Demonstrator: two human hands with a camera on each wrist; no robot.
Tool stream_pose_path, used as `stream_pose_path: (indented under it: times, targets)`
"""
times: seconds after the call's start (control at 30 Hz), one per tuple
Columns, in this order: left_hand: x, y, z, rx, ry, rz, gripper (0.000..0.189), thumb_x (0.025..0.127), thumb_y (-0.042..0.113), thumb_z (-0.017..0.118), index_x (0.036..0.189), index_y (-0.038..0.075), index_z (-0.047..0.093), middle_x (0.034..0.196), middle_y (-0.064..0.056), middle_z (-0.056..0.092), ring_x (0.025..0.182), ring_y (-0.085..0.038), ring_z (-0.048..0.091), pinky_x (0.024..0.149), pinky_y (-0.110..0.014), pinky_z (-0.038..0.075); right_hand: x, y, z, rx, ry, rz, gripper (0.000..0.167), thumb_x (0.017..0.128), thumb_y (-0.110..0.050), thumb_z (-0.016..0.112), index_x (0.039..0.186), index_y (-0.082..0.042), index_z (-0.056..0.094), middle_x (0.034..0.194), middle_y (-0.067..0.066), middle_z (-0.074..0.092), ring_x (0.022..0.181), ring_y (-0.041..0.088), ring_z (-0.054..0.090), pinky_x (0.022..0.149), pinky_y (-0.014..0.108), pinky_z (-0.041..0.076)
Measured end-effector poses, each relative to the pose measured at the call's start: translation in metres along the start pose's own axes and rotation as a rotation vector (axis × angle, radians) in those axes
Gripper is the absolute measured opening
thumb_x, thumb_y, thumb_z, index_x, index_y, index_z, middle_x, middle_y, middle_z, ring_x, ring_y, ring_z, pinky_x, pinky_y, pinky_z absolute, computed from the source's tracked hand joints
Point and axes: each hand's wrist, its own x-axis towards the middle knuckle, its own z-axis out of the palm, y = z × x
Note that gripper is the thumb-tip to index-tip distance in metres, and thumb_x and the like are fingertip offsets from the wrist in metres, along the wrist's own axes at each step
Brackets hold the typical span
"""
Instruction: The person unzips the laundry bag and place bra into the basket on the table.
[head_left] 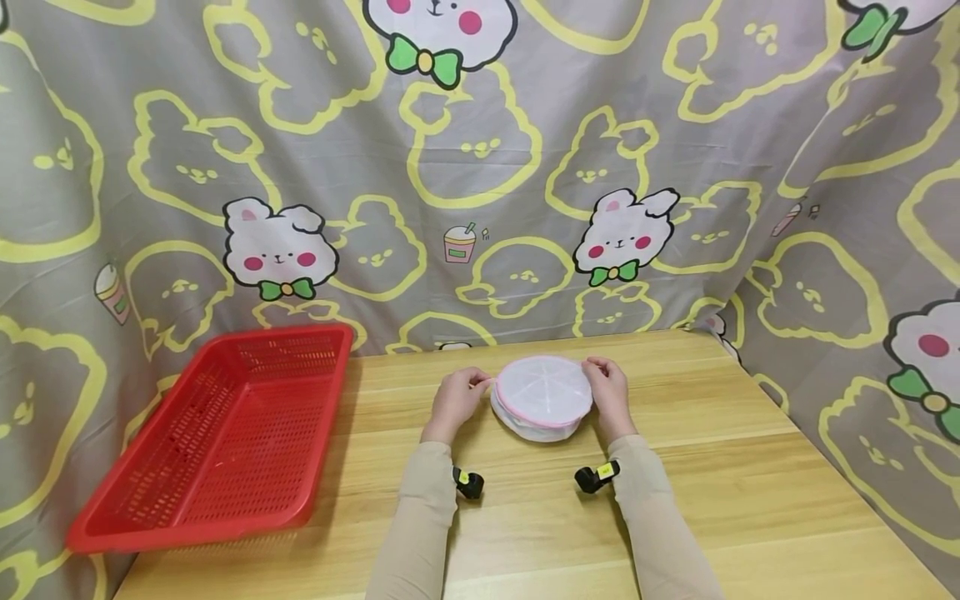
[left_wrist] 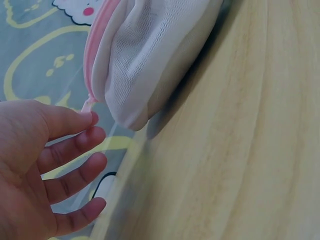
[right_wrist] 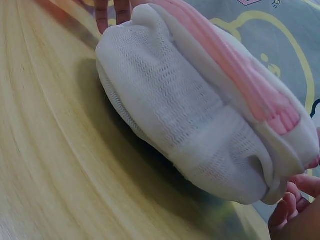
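A round white mesh laundry bag (head_left: 543,392) with a pink zipper round its top edge sits on the wooden table between the hands. My left hand (head_left: 454,402) pinches the small pink zipper pull (left_wrist: 88,104) between thumb and index finger; its other fingers are spread apart and bent in the left wrist view. On the opposite side, my right hand (head_left: 609,395) grips the bag's edge. In the right wrist view, only the fingertips (right_wrist: 292,202) show at the bag's right end. The pink zipper tape (right_wrist: 235,65) runs along the rim, and the mesh side is creased.
A red perforated plastic basket (head_left: 318,442) stands at the left of the wooden table (head_left: 720,500). Behind and beside the table hangs a grey curtain (head_left: 525,308) with cartoon rabbits and yellow outlines. Small black cameras (head_left: 468,483) are strapped to both wrists.
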Motion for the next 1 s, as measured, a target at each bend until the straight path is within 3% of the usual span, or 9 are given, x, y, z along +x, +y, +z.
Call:
stream_pose_path:
  times: [0.43, 0.57, 0.87, 1.0]
  targets:
    - [-0.0021, 0.0019, 0.0014, 0.029, -0.011, -0.02, 0.014, 0.095, 0.024, 0.064, 0.097, 0.014, 0.073, 0.097, -0.002, 0.073, 0.083, -0.017, 0.062, 0.077, -0.037, 0.051, -0.0001, 0.0022, 0.001, 0.002, -0.05, 0.018, 0.04, 0.099, -0.025, 0.053, 0.13, 0.0, 0.05, 0.12, 0.01, 0.051, 0.099, 0.013, 0.051, 0.074, 0.013, 0.047]
    - [-0.0023, 0.0017, 0.0025, 0.047, -0.008, -0.017, 0.013, 0.095, 0.021, 0.063, 0.097, 0.012, 0.072, 0.096, -0.003, 0.073, 0.08, -0.015, 0.06, 0.073, -0.034, 0.049, -0.0011, 0.0023, 0.001, 0.002, -0.066, 0.026, 0.042, 0.098, -0.027, 0.054, 0.13, 0.0, 0.05, 0.123, 0.01, 0.051, 0.101, 0.013, 0.052, 0.076, 0.014, 0.048]
    - [-0.0027, 0.0044, -0.0004, 0.018, -0.028, -0.039, 0.014, 0.095, 0.025, 0.063, 0.095, 0.014, 0.072, 0.094, -0.002, 0.072, 0.079, -0.016, 0.06, 0.072, -0.033, 0.048, -0.0047, 0.0035, 0.0051, 0.084, -0.09, 0.055, 0.037, 0.094, -0.026, 0.059, 0.124, -0.005, 0.053, 0.105, 0.0, 0.053, 0.088, 0.007, 0.056, 0.074, 0.015, 0.052]
    - [-0.0021, 0.0044, -0.0002, 0.022, -0.029, -0.046, 0.014, 0.095, 0.027, 0.063, 0.095, 0.016, 0.072, 0.095, 0.0, 0.072, 0.081, -0.015, 0.06, 0.072, -0.032, 0.049, -0.0024, 0.0035, 0.0059, 0.088, -0.105, 0.055, 0.042, 0.094, -0.023, 0.062, 0.127, 0.0, 0.051, 0.102, 0.003, 0.052, 0.083, 0.009, 0.057, 0.071, 0.018, 0.053]
